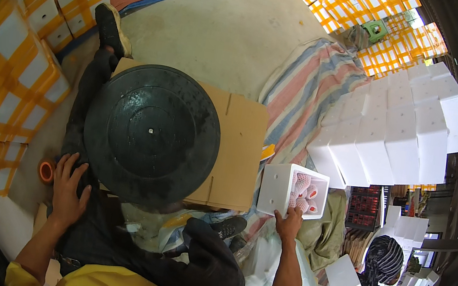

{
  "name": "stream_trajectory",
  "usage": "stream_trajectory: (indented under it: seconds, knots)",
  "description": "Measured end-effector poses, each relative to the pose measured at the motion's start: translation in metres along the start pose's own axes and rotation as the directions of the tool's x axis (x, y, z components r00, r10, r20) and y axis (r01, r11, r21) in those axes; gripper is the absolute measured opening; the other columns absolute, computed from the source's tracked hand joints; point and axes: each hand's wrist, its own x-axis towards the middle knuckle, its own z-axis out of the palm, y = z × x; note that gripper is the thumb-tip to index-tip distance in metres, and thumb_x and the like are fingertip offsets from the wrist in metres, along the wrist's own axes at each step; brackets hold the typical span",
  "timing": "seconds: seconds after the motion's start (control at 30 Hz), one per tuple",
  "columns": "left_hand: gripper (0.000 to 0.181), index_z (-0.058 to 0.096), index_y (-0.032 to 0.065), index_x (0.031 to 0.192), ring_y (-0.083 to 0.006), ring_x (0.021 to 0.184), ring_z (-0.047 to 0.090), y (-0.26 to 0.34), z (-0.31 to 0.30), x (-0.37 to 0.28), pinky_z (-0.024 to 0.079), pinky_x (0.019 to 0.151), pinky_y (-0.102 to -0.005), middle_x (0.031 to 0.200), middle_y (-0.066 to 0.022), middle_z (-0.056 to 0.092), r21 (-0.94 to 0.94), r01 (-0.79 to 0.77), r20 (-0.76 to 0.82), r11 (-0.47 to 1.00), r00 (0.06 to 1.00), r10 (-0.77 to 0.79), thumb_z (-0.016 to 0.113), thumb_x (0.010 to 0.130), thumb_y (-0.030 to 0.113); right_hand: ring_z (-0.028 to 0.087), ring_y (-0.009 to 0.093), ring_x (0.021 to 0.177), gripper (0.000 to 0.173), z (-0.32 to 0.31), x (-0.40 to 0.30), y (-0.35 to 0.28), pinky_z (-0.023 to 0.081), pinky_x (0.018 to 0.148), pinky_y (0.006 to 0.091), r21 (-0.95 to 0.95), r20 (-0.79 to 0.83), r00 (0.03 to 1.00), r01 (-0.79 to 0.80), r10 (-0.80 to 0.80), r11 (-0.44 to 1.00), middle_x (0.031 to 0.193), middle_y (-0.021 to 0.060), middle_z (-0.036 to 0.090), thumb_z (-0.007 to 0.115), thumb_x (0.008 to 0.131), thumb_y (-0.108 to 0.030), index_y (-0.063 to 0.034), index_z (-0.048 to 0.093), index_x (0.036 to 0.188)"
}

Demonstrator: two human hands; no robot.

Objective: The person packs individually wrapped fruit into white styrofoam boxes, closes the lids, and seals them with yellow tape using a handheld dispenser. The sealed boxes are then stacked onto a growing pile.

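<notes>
My right hand point(288, 224) grips the near wall of an open white foam box point(276, 189), to the right of a flattened cardboard box. Inside the foam box lie several round items in pink-and-white foam net sleeves point(302, 182). My left hand point(68, 190) rests on my dark trouser leg with fingers spread, holding nothing. Just left of it is an orange roll of tape point(46, 171), seen at its core. Before me a round black turntable disc point(151, 132) with a wet-looking surface lies on the cardboard point(239, 144).
Foam boxes bound in orange tape point(0, 67) are stacked at left and top right point(354, 2). Plain white foam boxes point(388, 134) stand at right on a striped tarp point(302, 92). Clear plastic bags point(265, 262) lie near my right arm. Other people point(384, 257) are at far right.
</notes>
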Motion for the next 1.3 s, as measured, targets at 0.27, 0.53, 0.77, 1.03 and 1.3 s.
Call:
stream_trajectory:
  seconds: [0.27,0.53,0.77,1.03,1.3]
  knots:
    - [0.052,0.065,0.0028,0.135,-0.0472,0.154,0.033,0.004,0.001,-0.004,0.03,0.124,-0.0594,0.161,-0.0214,0.045,0.003,-0.001,-0.001,1.0,1.0,0.001,0.078,0.084,0.005,0.059,0.037,0.086,0.042,-0.069,0.038,-0.012,0.049,0.076,0.0479,0.186,-0.075,0.996,0.061,-0.048,0.981,0.092,0.0151,0.057,0.092,0.077,-0.026,0.0024,0.063,0.087]
    - [0.053,0.066,0.0038,0.136,-0.0459,0.155,0.032,0.004,0.0,-0.002,0.03,0.125,-0.0597,0.161,-0.0205,0.045,0.03,0.013,0.039,0.999,0.999,-0.014,0.079,0.085,0.006,0.06,0.039,0.084,0.038,-0.098,0.046,-0.038,0.05,0.076,0.0475,0.264,-0.003,0.991,0.13,-0.135,0.956,0.093,0.0165,0.058,0.092,0.077,-0.024,0.0026,0.067,0.09]
    - [0.053,0.065,0.0035,0.136,-0.0455,0.155,0.032,-0.003,0.006,-0.003,0.029,0.125,-0.0589,0.163,-0.0188,0.044,0.031,-0.012,0.025,0.999,1.0,0.012,0.078,0.085,0.005,0.061,0.042,0.092,0.041,-0.044,-0.023,-0.068,0.048,0.079,0.0529,0.164,-0.048,0.993,0.113,-0.106,0.98,0.095,0.0173,0.06,0.093,0.074,-0.025,-0.0015,0.064,0.089]
    - [0.052,0.063,0.0025,0.138,-0.0458,0.156,0.031,-0.005,0.006,0.0,0.03,0.125,-0.0583,0.165,-0.0186,0.042,0.079,-0.037,0.07,0.996,0.997,0.032,0.075,0.087,0.003,0.06,0.036,0.105,0.041,0.018,-0.07,-0.082,0.046,0.094,0.0494,0.156,-0.234,0.965,0.158,-0.119,0.975,0.1,0.0127,0.061,0.094,0.072,-0.025,-0.0055,0.065,0.095]
    - [0.048,0.062,0.0016,0.137,-0.0461,0.156,0.031,0.001,0.009,0.001,0.031,0.125,-0.0584,0.165,-0.0188,0.041,0.136,-0.033,0.063,0.99,0.998,0.025,0.073,0.09,0.003,0.063,0.046,0.128,0.061,0.043,-0.055,-0.013,0.053,0.1,0.0714,0.763,0.57,0.729,-0.641,0.379,0.086,0.136,0.0257,0.061,0.058,0.101,-0.031,0.0033,0.04,0.148]
